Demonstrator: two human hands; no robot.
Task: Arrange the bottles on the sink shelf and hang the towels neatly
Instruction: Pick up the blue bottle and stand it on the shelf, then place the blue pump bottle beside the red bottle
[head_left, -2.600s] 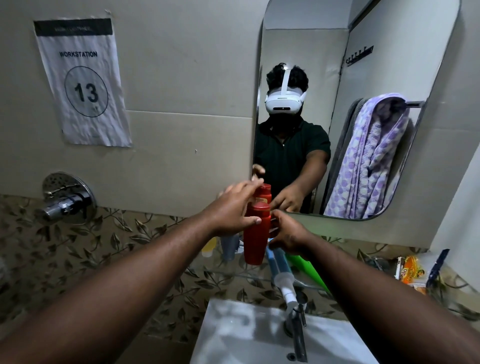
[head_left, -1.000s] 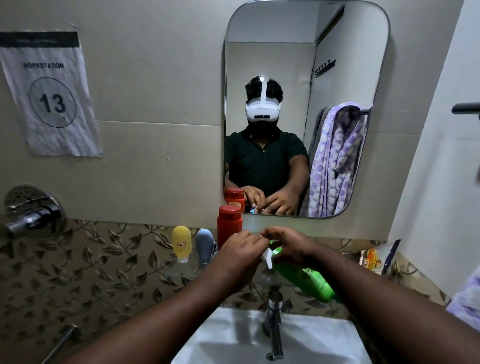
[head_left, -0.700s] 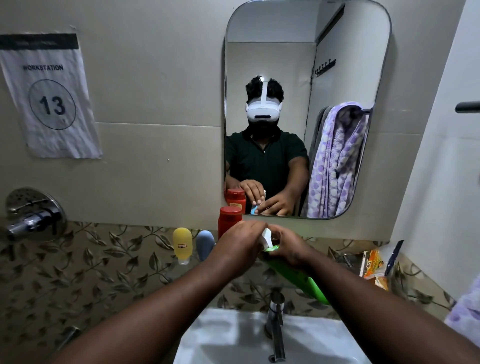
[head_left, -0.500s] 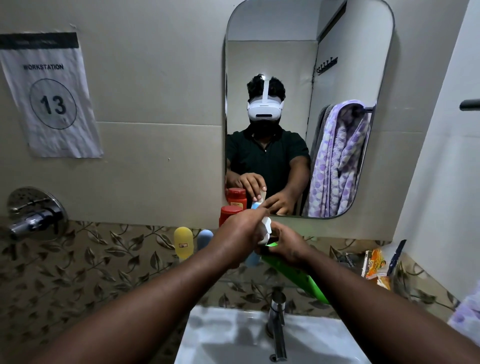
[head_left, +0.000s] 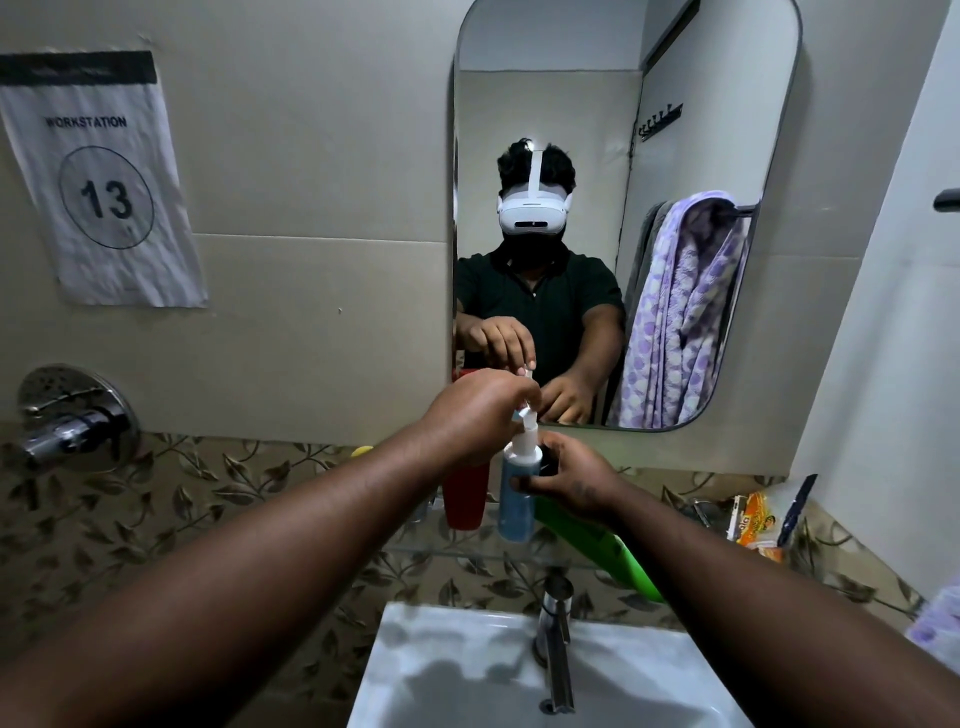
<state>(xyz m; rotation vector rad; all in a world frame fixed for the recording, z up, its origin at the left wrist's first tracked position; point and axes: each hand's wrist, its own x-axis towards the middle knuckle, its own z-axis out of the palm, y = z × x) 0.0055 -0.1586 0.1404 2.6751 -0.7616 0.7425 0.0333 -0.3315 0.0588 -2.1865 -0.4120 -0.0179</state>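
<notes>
A blue bottle with a white pump top stands upright on the glass shelf under the mirror. My left hand pinches its pump from above. My right hand wraps its fingers around the bottle's body. A green bottle lies slanted under my right hand, its dark cap near my palm. A red bottle stands just left of the blue one, partly behind my left hand. A yellow bottle peeks out above my left forearm. A purple patterned towel shows in the mirror, hung on a bar.
The white sink and chrome tap sit below the shelf. Orange packets and a dark blue stick lie at the right end. A wall valve is on the left. Purple cloth and a dark bar show at the right edge.
My left hand has raised the blue bottle from lying near the tap to upright beside the red bottle. My right hand moved from the green bottle's top onto the blue bottle.
</notes>
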